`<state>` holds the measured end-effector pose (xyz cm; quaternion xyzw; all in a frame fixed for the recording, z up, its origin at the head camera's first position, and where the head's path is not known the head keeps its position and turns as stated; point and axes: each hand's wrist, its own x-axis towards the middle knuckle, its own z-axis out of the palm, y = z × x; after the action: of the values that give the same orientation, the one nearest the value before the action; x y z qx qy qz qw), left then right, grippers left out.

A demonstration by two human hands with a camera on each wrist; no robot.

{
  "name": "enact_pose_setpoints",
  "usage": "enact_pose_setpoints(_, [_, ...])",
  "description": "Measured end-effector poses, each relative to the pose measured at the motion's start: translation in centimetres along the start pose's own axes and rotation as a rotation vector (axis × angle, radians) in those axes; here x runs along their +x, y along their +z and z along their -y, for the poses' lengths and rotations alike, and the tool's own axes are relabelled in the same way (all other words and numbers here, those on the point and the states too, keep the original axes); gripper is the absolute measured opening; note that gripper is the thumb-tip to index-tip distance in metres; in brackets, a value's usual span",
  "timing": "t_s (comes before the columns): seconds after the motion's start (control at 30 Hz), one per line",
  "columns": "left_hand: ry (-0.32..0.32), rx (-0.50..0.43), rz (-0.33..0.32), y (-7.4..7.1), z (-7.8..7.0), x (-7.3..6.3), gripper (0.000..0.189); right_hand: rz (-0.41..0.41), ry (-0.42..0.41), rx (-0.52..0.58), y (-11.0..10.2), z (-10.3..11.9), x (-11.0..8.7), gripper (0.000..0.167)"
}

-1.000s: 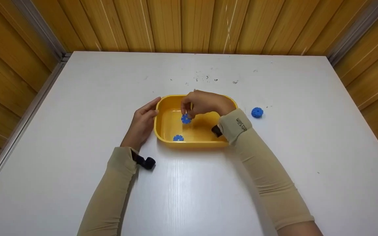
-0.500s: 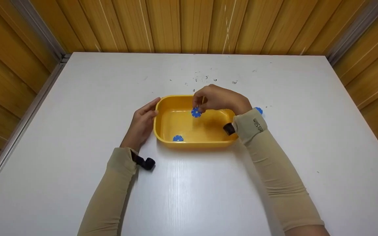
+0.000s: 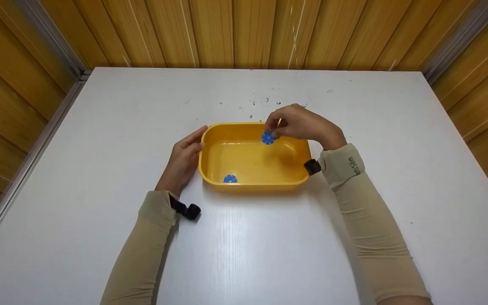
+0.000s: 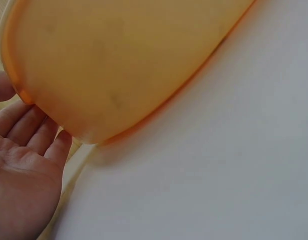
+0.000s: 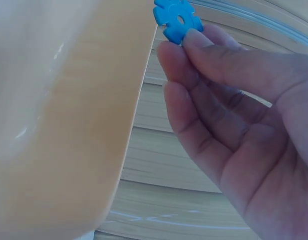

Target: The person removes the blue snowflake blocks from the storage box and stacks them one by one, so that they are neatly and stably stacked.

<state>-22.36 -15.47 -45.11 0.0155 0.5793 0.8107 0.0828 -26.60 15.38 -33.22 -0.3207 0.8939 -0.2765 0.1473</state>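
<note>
A yellow plastic bin stands on the white table. My left hand rests against its left end, fingers fairly straight along the outer wall, as the left wrist view also shows the hand. Above the bin's back right part, my right hand pinches a blue notched snowflake disc between thumb and index finger. The right wrist view shows that disc with a hole in its middle, beside the bin wall. Another blue disc lies inside the bin at the front left, partly hidden by the rim.
The white table has small dark marks behind the bin. Wood-look panels rise along its back and sides. Black wrist cameras are strapped to the left wrist and the right wrist.
My right hand has moved right and back with the pinched disc, from the bin's middle. Its wrist now hides the blue piece on the table at right. My left hand has stayed still.
</note>
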Motion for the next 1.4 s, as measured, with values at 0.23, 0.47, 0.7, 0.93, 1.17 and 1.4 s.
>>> enact_pose_setpoints(0.23, [-0.009,0.006,-0.014,0.0,-0.1,0.1,0.054,-0.085,0.021,-0.007,-0.4,-0.8,-1.3,0.013])
enact_pose_setpoints(0.47, [-0.012,0.020,-0.010,0.0,-0.1,0.0,0.054,-0.173,0.031,0.036,-0.7,-2.0,-2.9,0.013])
enact_pose_setpoints(0.7, [-0.010,-0.029,0.009,0.1,0.0,0.0,0.055,-0.241,0.098,0.052,-0.9,-3.1,-4.9,0.014])
enact_pose_setpoints(0.93, [-0.013,-0.008,0.009,-0.1,0.0,0.0,0.054,-0.282,0.183,0.054,-1.0,-4.4,-6.5,0.017])
enact_pose_setpoints(1.17, [-0.008,0.010,0.000,-0.3,0.1,0.0,0.054,-0.265,0.289,0.063,-1.1,-5.7,-7.4,0.022])
enact_pose_setpoints(1.4, [-0.003,0.002,0.002,-0.4,0.0,-0.1,0.054,-0.267,0.354,0.080,-1.2,-7.0,-8.3,0.023])
